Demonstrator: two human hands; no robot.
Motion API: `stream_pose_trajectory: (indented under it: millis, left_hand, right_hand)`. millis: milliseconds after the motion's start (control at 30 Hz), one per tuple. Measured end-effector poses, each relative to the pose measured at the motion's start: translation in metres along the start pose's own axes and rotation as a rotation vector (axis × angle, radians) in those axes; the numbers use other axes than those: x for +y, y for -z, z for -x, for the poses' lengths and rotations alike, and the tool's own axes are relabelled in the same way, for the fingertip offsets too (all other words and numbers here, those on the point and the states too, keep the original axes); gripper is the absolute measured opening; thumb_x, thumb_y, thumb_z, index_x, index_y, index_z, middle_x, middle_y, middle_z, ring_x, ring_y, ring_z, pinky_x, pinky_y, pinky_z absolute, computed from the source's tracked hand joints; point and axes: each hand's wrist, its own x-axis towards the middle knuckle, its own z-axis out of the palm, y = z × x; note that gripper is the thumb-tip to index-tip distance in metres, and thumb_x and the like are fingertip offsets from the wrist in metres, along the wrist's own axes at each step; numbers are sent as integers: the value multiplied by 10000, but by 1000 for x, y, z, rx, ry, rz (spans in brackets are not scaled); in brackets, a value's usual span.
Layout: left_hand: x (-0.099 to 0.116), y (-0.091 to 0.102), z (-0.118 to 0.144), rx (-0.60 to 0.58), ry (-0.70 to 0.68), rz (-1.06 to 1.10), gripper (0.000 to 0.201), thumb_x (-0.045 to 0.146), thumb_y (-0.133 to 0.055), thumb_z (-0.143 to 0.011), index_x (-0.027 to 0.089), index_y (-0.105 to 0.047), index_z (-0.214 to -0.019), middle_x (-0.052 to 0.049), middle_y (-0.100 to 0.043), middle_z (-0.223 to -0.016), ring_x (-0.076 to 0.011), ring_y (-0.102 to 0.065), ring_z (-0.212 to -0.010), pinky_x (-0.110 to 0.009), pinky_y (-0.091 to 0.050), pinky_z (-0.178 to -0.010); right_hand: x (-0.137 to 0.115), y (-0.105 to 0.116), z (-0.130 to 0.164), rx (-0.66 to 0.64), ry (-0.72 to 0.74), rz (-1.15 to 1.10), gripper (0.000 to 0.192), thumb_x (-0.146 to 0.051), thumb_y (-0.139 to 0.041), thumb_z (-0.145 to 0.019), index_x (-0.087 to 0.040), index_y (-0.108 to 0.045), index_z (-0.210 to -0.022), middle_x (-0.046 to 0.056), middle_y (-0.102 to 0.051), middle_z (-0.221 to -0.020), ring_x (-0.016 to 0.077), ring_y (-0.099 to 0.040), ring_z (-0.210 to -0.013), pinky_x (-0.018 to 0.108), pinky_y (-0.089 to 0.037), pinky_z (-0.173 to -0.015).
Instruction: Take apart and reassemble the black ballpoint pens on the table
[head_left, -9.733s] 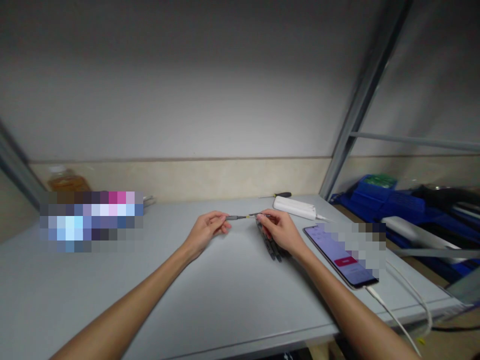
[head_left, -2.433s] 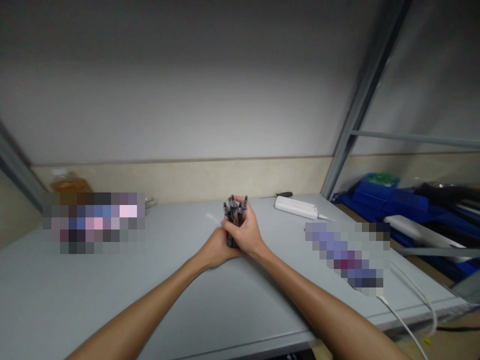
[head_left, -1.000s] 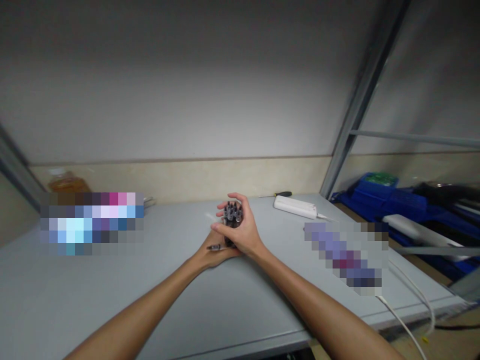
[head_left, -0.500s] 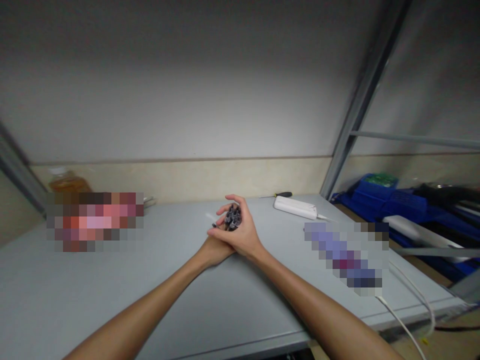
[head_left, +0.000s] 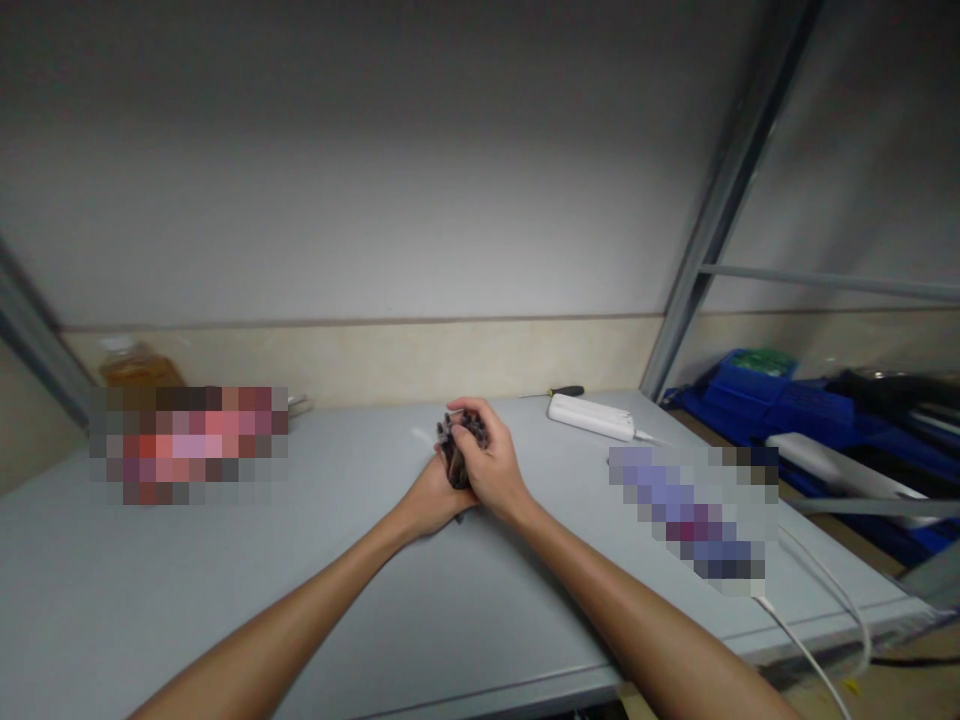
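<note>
Both of my hands meet over the middle of a grey table point(head_left: 225, 600). My right hand point(head_left: 491, 465) is wrapped around a bundle of dark pens point(head_left: 455, 450), whose ends stick up past my curled fingers. My left hand point(head_left: 431, 500) sits under and just left of the right hand, pressed against the lower part of the same bundle. Most of each pen is hidden inside the two hands.
A white power bank point(head_left: 591, 415) with a cable lies at the back right, with a small screwdriver point(head_left: 564, 392) behind it. An amber bottle point(head_left: 135, 365) stands at the back left. Blue crates point(head_left: 757, 400) sit on the floor to the right. A white cable point(head_left: 817, 640) runs off the right edge.
Long ago my hands held a single pen apart, with other pens lying on the table. Since then they gathered the pens upright; now my right fingers have closed tighter over the bundle's top.
</note>
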Motion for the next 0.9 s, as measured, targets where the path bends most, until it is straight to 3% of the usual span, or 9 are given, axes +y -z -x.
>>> stream_pose_trajectory:
  millis: [100, 267, 433, 667, 800, 900]
  left_hand:
    - [5, -2, 0, 10, 0, 12, 523, 86, -638, -592, 104, -515, -1100, -73, -641, -988, -192, -595, -913, -297, -480, -820]
    - [10, -2, 1, -9, 71, 7, 453, 31, -577, -553, 102, -531, -998, -11, -624, -766, -139, -584, -703, -228, -470, -600]
    - [11, -2, 2, -76, 97, -16, 276, 39, -540, -548, 123, -501, -808, 59, -513, -522, -67, -468, -459, -178, -369, -435]
    - [10, 0, 3, -204, 145, 66, 245, 74, -555, -610, 161, -440, -808, 59, -521, -536, -63, -471, -465, -174, -367, -452]
    - [7, -1, 3, -165, 232, 122, 245, 142, -569, -664, 178, -413, -849, 67, -514, -582, -60, -470, -445, -183, -387, -450]
    - [6, -2, 3, -129, 208, 69, 215, 178, -578, -686, 170, -437, -848, 58, -521, -587, -71, -485, -464, -195, -407, -470]
  right_hand:
    - [1, 1, -2, 44, 7, 45, 192, -268, -567, -757, -218, -541, -941, -30, -541, -743, 119, -553, -660, 254, -479, -648]
    - [-2, 4, -4, 37, 1, 92, 425, -237, -698, -617, -222, -503, -995, -32, -540, -772, 128, -537, -696, 258, -454, -683]
    - [-3, 3, -6, 86, -32, 37, 361, -168, -620, -609, -215, -499, -946, -47, -527, -718, 114, -516, -634, 238, -440, -626]
    - [8, 7, -11, 164, -150, -161, 255, -152, -548, -575, -210, -486, -815, -76, -508, -599, 95, -514, -474, 207, -410, -455]
    - [13, 11, -15, 311, -280, -281, 234, -183, -549, -569, -209, -458, -783, -93, -445, -547, 91, -510, -433, 176, -377, -377]
    - [13, 12, -15, 330, -295, -299, 256, -185, -541, -578, -213, -458, -819, -92, -450, -558, 85, -507, -433, 166, -369, -370]
